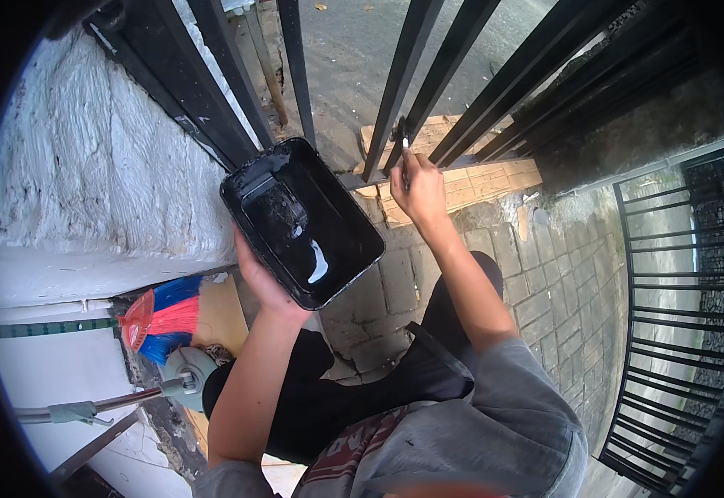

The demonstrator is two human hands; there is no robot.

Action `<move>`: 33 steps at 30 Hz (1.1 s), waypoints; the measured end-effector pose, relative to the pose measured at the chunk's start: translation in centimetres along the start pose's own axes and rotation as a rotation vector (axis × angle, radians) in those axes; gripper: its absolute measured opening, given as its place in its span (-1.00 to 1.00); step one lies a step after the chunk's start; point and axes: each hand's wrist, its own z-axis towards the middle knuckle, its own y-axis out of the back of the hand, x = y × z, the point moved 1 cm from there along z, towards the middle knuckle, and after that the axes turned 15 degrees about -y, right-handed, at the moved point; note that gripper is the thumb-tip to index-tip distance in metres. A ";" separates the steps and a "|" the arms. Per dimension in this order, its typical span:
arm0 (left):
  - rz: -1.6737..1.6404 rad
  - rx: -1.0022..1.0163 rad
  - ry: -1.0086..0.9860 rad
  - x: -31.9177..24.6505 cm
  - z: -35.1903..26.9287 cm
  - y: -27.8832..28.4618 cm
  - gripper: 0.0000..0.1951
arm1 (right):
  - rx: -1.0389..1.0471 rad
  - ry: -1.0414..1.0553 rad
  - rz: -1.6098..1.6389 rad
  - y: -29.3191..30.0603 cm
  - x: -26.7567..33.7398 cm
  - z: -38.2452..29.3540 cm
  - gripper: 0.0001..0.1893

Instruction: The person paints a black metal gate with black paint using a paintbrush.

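A black paint tray (343,230) with glossy black paint in it rests on my left hand (262,277), which supports it from below at its left edge; most of the fingers are hidden under it. My right hand (421,190) grips a small paintbrush (405,143) by its handle. The dark bristles meet a bar (440,78) of the black metal fence, low down near the bottom rail. Pieces of cardboard (461,190) lie on the ground under and on both sides of that rail.
A rough white wall (107,155) stands at the left. Below it are a red and blue broom (166,317) and a mop with a metal handle (125,398). Paving blocks (536,299) cover the ground at the right, beside another barred metal section (679,317).
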 end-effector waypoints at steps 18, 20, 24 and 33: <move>-0.061 0.016 -0.023 1.2 1.6 -1.9 -0.42 | 0.191 -0.015 -0.171 1.9 2.9 0.8 -0.69; -0.054 0.035 -0.024 1.1 1.4 -1.7 -0.40 | 0.077 0.079 -0.070 2.9 3.7 0.8 -0.70; -0.025 0.001 -0.044 0.9 1.2 -0.9 -0.43 | -0.316 0.274 0.196 5.5 3.5 2.0 -0.69; -0.005 -0.016 -0.051 0.4 0.3 -0.1 -0.41 | 0.197 0.034 -0.242 -4.3 -2.7 -1.0 -0.55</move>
